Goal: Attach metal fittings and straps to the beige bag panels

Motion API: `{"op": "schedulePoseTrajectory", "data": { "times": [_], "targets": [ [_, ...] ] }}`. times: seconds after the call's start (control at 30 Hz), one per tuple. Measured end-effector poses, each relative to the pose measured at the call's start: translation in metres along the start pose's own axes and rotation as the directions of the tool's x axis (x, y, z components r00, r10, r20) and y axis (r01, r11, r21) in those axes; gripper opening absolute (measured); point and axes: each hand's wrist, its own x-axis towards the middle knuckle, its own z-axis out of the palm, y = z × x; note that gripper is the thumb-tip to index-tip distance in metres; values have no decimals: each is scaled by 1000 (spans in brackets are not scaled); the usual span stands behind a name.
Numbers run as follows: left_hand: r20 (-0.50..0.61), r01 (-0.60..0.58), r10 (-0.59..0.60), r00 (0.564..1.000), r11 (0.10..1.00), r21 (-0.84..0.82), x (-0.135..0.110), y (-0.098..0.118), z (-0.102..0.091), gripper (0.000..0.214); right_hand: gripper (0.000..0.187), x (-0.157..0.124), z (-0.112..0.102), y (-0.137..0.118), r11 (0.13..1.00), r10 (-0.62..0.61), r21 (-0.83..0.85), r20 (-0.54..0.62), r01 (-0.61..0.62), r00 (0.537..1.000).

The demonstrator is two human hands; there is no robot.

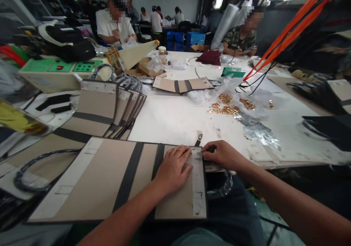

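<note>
A long flat bag panel (106, 173), beige with dark cross strips and white strips at its ends, lies in front of me, jutting over the table's near edge. My left hand (175, 167) rests flat on its right part, fingers stretched out. At the panel's upper right corner, my right hand (219, 152) is closed in a pinch; what its fingertips hold is too small to make out. Just beyond that corner lies a short dark strap with a gold-coloured metal fitting (200, 137). A plastic-wrapped handle (223, 187) hangs below my right hand.
Similar panels (95, 98) are stacked at the left, with wrapped handles (128, 82) behind. Gold-coloured metal pieces (229, 110) and silvery flat pieces (259, 131) lie on the white table (167, 114). Orange straps (285, 34) hang at the right. Two people sit across.
</note>
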Motion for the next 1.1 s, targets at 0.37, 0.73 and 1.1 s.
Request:
{"op": "schedulePoseTrajectory", "data": {
  "times": [0.37,0.73,1.1],
  "targets": [
    [26,22,-22,999,1000,-19,-2,1,-2,57,19,26,24,-3,975,-25,-221,-10,22,1000],
    [35,20,-19,999,1000,-18,-1,1,-2,57,14,29,28,-6,951,-9,-310,-16,4,1000],
    [24,20,-20,1000,1000,-16,-2,0,-1,57,10,20,31,-6,913,-30,-407,-84,-7,996]
  ]
}}
